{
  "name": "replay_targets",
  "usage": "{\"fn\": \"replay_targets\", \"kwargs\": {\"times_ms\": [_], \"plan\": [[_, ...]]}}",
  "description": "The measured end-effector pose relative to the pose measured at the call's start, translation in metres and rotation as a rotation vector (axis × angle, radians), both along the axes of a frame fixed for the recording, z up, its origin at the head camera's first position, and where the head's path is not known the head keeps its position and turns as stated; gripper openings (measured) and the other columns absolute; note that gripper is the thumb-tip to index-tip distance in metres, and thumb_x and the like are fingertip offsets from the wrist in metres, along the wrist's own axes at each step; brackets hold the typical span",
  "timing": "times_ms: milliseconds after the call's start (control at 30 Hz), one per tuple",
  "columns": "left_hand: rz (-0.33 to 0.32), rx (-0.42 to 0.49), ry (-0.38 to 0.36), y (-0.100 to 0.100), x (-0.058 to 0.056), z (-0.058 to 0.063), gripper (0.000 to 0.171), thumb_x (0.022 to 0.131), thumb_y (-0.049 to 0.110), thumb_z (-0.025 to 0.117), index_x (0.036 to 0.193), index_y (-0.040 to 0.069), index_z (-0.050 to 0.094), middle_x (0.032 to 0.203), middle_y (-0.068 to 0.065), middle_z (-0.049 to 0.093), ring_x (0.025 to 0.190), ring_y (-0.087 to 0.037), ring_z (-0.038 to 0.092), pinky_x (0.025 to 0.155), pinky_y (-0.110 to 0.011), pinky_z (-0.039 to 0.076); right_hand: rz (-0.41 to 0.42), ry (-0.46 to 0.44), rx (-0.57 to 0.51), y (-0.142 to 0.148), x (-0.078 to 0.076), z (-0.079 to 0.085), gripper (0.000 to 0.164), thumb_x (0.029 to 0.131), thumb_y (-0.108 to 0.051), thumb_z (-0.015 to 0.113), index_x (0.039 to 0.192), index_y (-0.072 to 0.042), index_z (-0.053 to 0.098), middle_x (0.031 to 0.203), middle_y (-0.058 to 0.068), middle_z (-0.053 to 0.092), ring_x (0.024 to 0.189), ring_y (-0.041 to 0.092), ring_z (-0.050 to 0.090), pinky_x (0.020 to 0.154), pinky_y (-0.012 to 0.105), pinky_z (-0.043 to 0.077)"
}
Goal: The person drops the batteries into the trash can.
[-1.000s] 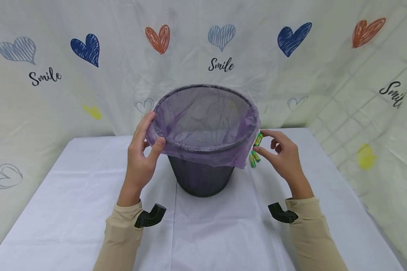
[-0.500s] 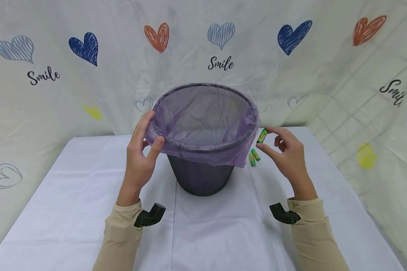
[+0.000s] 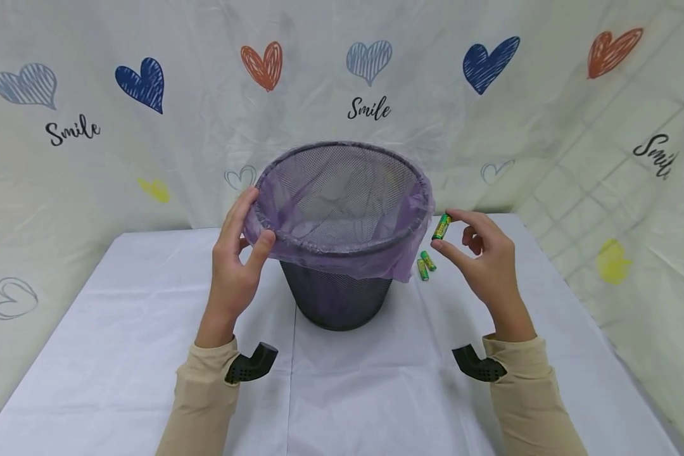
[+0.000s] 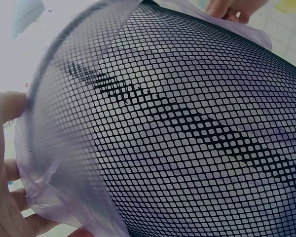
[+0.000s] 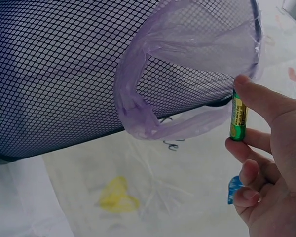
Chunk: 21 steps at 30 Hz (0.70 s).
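From my end I see the white table [image 3: 148, 373] bearing a mesh bin [image 3: 339, 304] lined with a purple bag [image 3: 350, 266], both gripped at the top by the left hand [image 3: 235, 266]. Just outside, the right hand [image 3: 487, 259] pinches a green battery [image 3: 441, 227] (two loose batteries [image 3: 428, 260] lie beside the bin).

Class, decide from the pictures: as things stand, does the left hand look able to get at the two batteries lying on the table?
Probably not directly: the left hand grips the left side of the mesh bin, which stands between it and the two batteries.
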<state>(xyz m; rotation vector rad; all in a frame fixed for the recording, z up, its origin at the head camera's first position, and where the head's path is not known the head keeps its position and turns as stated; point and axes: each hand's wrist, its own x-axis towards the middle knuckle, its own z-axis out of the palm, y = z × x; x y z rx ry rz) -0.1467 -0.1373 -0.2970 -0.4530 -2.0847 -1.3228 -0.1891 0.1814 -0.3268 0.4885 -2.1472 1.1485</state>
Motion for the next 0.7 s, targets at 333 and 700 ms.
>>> {"fn": "replay_targets", "kwargs": {"times_ms": [333, 700], "plan": [[0.002, -0.007, -0.004, -0.0014, 0.001, -0.003, 0.05, 0.091, 0.014, 0.05, 0.137, -0.002, 0.037, 0.145, -0.018, 0.034, 0.136, -0.025, 0.031, 0.087, -0.021, 0.041, 0.014, 0.034, -0.005, -0.0016, 0.0051, 0.0039, 0.047, 0.067, 0.004, 0.076, 0.112, 0.0, 0.063, 0.078, -0.002, 0.046, 0.068, 0.006, 0.036, 0.06, 0.021, 0.028], [0.0, -0.004, 0.002, -0.0014, 0.0001, -0.0012, 0.05, 0.091, 0.013, 0.051, 0.137, -0.001, 0.038, 0.145, -0.016, 0.034, 0.136, -0.025, 0.03, 0.086, -0.022, 0.041, 0.027, 0.047, -0.027, -0.0024, 0.0087, 0.0087, 0.048, 0.066, 0.005, 0.075, 0.112, 0.0, 0.063, 0.08, -0.005, 0.046, 0.068, 0.007, 0.036, 0.06, 0.021, 0.029]]}}
